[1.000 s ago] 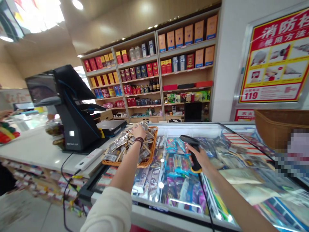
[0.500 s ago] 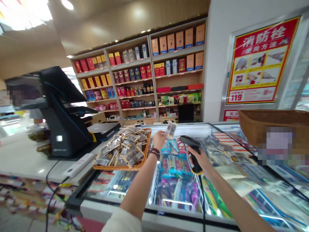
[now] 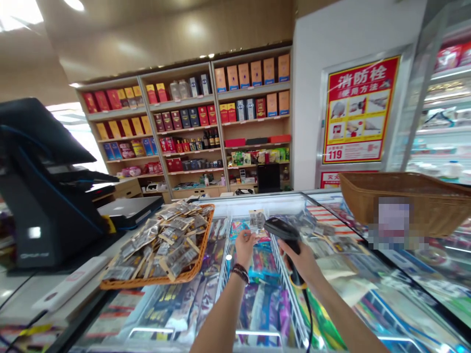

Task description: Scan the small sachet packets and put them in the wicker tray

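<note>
We hold our left hand [image 3: 245, 247] near the middle of the scene, its fingers drawn narrow in a pinch at the lower edge of a small clear packet [image 3: 256, 220], with a dark beaded bracelet [image 3: 241, 272] round the wrist. Just to the right, our right hand [image 3: 300, 262] is wrapped around the grip of a black scanner [image 3: 282, 230], whose head points left, near the packet; we cannot tell whether a finger presses its trigger. A black cable [image 3: 309, 311] runs from the grip toward the near edge. Both hands are above the glass-topped freezer [image 3: 257, 195], where bright wrapped goods [image 3: 263, 260] lie below. To the left, an orange wicker basket [image 3: 154, 282] is heaped with similar packets [image 3: 171, 233], well apart from our right hand. Beyond it on the left are a flat scale [image 3: 130, 208] and a black terminal [image 3: 22, 211]; a brown basket [image 3: 441, 211] stands at the right.
</note>
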The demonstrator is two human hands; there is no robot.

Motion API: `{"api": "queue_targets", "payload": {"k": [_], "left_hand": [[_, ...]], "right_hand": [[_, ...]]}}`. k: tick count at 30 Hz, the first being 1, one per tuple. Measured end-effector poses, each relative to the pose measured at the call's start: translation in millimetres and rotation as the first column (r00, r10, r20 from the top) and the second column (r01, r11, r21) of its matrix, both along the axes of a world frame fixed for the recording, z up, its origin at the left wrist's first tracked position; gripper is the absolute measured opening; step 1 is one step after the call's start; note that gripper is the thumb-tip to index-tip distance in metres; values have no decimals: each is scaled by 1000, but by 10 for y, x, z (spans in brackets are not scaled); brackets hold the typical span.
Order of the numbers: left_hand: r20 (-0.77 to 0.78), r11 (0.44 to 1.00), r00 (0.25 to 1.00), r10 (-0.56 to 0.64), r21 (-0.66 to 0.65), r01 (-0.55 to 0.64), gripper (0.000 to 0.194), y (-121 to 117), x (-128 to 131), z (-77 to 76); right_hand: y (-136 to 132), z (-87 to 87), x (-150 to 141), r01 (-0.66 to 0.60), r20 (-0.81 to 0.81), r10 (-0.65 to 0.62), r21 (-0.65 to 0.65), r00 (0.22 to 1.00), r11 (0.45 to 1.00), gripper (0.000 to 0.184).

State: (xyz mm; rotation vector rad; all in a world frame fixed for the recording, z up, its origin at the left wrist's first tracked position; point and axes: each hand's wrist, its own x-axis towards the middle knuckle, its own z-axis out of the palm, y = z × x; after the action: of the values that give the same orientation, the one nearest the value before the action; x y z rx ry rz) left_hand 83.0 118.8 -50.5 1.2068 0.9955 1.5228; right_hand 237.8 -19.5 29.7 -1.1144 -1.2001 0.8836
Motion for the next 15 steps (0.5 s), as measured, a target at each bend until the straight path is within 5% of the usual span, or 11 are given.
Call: {"api": "queue_targets", "payload": {"k": [15], "left_hand": [[4,998,1000,-18,-57,19,31,-77,-36,64]], "right_hand": [[-29,23,-52,0,26,1,-36,1000,999,56]]}}
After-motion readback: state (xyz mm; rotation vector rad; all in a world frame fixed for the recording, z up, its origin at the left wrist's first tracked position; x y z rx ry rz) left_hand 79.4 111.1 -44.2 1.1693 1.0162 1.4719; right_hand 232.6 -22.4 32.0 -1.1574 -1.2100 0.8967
